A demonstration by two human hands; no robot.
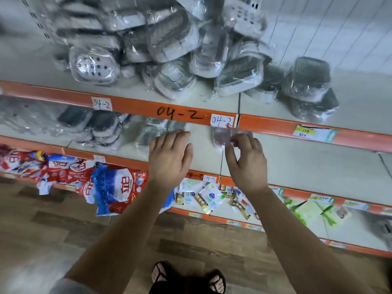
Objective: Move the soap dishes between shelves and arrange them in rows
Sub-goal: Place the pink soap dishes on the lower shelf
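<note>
1. Soap dishes (pixel 161 45), wrapped in clear plastic, lie in a loose heap on the upper shelf (pixel 360 102), not yet sorted
2. Right hand (pixel 247 164) pinches a pink soap dish (pixel 221 135) with curled fingertips, low over the middle shelf (pixel 307 166), probably to place it in a row
3. Left hand (pixel 169 160) hovers just beside it, fingers straight, holding nothing, likely ready to steady it

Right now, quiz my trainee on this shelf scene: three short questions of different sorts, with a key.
1. True or false: the left hand is a fist.
2. The dish that the right hand holds is: A grey, B pink, C green?
3. Fill in: the pile sits on the shelf marked ____.
Key: 1 false; 2 B; 3 04-2.
</note>
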